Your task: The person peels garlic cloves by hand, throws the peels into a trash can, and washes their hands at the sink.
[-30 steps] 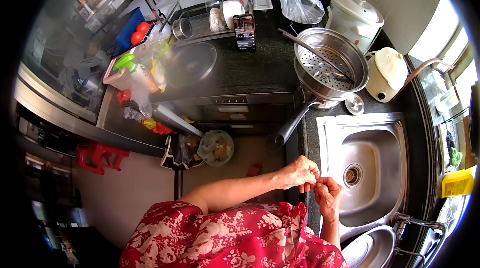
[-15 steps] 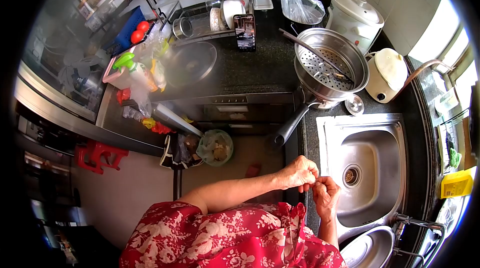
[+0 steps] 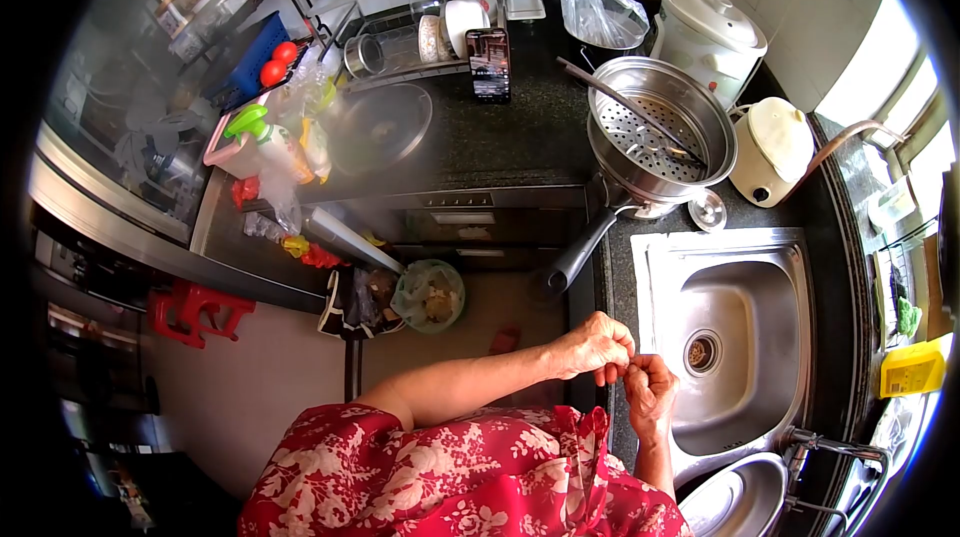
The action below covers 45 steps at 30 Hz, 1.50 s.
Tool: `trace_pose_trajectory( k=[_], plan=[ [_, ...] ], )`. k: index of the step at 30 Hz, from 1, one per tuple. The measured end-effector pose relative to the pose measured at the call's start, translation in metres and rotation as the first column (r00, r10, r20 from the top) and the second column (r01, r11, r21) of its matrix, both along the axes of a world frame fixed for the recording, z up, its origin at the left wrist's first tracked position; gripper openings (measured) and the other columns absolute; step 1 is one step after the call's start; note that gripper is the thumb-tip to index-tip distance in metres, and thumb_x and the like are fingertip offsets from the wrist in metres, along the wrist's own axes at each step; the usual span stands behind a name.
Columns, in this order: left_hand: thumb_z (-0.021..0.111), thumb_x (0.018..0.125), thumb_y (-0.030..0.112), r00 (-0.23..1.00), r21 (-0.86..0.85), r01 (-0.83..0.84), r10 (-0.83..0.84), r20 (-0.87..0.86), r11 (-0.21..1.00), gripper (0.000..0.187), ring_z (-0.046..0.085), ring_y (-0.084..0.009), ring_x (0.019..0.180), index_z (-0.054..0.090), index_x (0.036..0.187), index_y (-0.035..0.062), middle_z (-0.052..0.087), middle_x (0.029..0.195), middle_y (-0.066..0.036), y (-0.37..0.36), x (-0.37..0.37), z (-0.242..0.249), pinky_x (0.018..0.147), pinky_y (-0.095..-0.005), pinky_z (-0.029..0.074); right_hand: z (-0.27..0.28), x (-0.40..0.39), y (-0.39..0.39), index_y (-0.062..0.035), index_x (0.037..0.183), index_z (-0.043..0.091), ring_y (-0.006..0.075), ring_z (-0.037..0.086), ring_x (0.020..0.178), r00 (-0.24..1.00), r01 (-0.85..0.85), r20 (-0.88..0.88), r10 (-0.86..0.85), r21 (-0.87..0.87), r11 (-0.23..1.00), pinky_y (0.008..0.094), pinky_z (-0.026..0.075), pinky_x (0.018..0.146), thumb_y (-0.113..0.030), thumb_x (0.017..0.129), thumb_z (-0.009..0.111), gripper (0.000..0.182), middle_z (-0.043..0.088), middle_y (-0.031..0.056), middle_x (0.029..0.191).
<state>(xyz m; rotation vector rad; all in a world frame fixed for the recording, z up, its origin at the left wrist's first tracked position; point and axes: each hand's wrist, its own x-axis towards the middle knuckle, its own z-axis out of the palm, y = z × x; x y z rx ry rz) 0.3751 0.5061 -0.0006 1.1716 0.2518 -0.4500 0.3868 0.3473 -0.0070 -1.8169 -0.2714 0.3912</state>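
My left hand (image 3: 595, 347) and my right hand (image 3: 650, 393) meet fingertip to fingertip over the counter edge, just left of the steel sink (image 3: 745, 337). Both have their fingers curled in a pinch. Whatever lies between the fingertips, if anything, is too small or hidden to name. Beyond my hands, a saucepan (image 3: 585, 252) points its black handle toward me. A steamer insert with holes (image 3: 650, 132) sits on top of it, and a pair of dark tongs or chopsticks (image 3: 640, 107) rests across that.
A steel basin (image 3: 740, 499) leans by the faucet (image 3: 835, 445). A small lid (image 3: 708, 210) lies beside the pan. Two cookers, a white one (image 3: 712, 22) and a cream one (image 3: 773, 152), line the back right. A phone (image 3: 489, 65) stands upright. Below is a bagged bin (image 3: 430, 297).
Almost nothing differs. Both hands stay pinched together in the same spot, and the whole view has shifted very slightly.
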Motion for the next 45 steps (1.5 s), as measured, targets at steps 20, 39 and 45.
trace_pose_trajectory(
  k=[20,39,45],
  plan=[
    [0.054,0.072,0.001,0.997,-0.102,-0.034,0.027,-0.071,0.994,0.007,0.057,-0.0150,0.050,0.057,0.076,-0.0028,0.058,0.064,-0.010,-0.001,-0.001,-0.008,0.042,-0.0250,0.048,0.010,0.003,-0.003,0.0011,0.075,0.055,0.0056,0.041,0.046,0.984,-0.020,-0.177,0.025,0.030,0.999,0.0200,0.032,0.041,-0.010,0.080,0.050,0.013,0.047,-0.0007,0.053],
    [0.055,0.078,0.000,0.998,-0.024,0.062,-0.061,0.026,0.998,0.002,0.056,-0.0130,0.048,0.055,0.079,-0.0017,0.056,0.061,-0.008,0.004,0.000,-0.006,0.041,-0.0233,0.047,0.013,0.010,-0.006,0.0005,0.075,0.054,0.0057,0.039,0.045,0.918,-0.099,-0.363,0.161,0.185,0.978,0.0193,0.029,0.041,-0.013,0.081,0.054,0.015,0.048,0.0000,0.055],
    [0.059,0.077,0.002,0.999,-0.122,-0.014,0.009,-0.042,0.992,0.006,0.058,-0.0157,0.052,0.057,0.081,-0.0023,0.059,0.066,-0.011,0.005,0.002,0.004,0.044,-0.0257,0.049,0.015,0.011,-0.004,-0.0015,0.071,0.052,0.0056,0.037,0.044,0.928,-0.021,-0.362,0.091,0.194,0.981,0.0200,0.027,0.040,-0.019,0.079,0.053,0.020,0.046,-0.0009,0.054]
  ],
)
